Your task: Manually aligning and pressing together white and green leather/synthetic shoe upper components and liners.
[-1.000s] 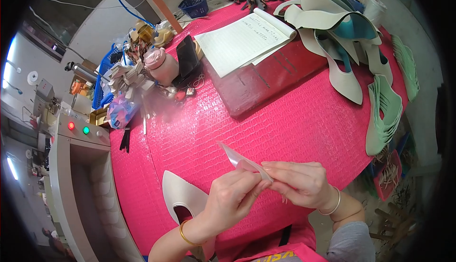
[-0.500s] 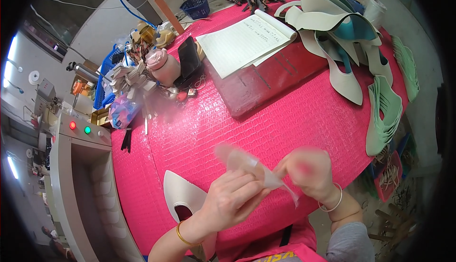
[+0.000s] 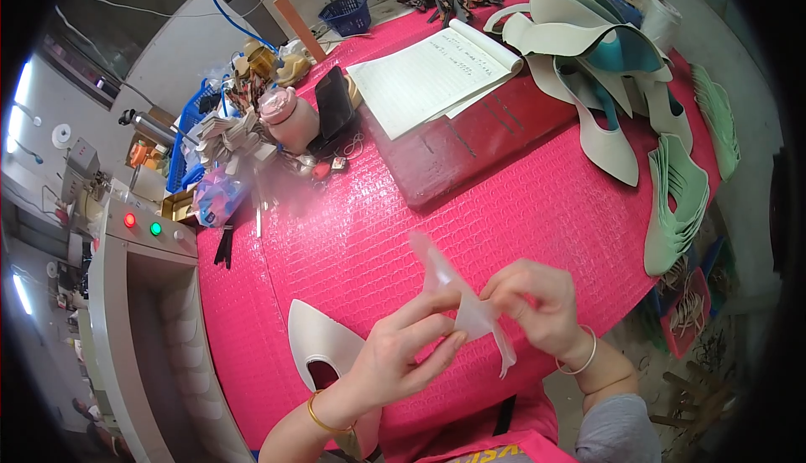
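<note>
A thin translucent white piece (image 3: 477, 313), with a pointed upper end and a loose strip hanging at its lower right, is held above the table. My left hand (image 3: 407, 345) pinches it between thumb and fingers from the left side. At its right edge my right hand (image 3: 537, 299) is closed, thumb and fingertips gripping the same piece. Whether it is one layer or two I cannot tell. Below and left of my left hand lies a white shoe upper (image 3: 319, 337) with a dark opening, partly covered by my left wrist.
A pink covered table (image 3: 336, 253) spreads ahead. White shoe uppers (image 3: 617, 148) and stacked green ones (image 3: 676, 203) lie at the right. A notepad (image 3: 437, 73) rests on a red board (image 3: 437, 169). A pink jar (image 3: 290, 119) and phone (image 3: 334, 104) stand left; a grey machine (image 3: 117, 270) borders the table.
My right hand has turned and now pinches the translucent piece's right edge. The piece has tilted more upright, and its loose strip hangs lower. My left hand keeps its hold.
</note>
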The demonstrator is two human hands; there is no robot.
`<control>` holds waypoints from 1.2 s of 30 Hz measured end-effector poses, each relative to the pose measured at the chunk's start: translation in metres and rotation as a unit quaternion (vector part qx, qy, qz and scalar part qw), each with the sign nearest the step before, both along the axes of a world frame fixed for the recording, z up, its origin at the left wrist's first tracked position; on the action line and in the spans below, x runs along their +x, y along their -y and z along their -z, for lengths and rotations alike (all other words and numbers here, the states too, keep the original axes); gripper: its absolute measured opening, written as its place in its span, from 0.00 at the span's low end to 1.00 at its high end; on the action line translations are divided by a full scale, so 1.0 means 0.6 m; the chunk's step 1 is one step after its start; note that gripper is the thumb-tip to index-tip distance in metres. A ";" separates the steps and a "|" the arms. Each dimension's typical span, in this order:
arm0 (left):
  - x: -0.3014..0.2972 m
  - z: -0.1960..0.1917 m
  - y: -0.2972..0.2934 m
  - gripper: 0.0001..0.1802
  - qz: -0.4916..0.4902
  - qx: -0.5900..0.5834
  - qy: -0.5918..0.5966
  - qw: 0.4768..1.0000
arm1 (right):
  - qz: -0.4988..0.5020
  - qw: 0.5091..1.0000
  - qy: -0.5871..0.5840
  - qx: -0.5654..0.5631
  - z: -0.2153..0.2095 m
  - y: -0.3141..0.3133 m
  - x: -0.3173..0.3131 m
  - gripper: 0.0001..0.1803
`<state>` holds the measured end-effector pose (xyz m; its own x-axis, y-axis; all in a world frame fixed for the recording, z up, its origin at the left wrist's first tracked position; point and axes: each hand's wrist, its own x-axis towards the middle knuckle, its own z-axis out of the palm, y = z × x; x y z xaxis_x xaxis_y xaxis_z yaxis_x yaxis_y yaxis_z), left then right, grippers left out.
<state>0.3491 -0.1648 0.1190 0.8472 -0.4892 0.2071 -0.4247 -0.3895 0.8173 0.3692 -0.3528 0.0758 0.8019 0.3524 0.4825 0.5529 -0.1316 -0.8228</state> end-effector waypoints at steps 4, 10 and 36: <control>0.026 0.013 -0.001 0.04 0.016 -0.023 0.011 1.000 | 0.022 0.968 -0.195 0.153 -0.006 0.012 0.017 0.09; 0.068 0.058 0.061 0.07 0.039 -0.117 -0.048 0.991 | 0.261 0.892 -0.164 0.330 0.042 0.173 0.102 0.10; 0.055 0.176 0.120 0.18 0.005 0.282 0.071 0.957 | 0.421 0.798 0.018 0.431 -0.015 0.239 0.111 0.05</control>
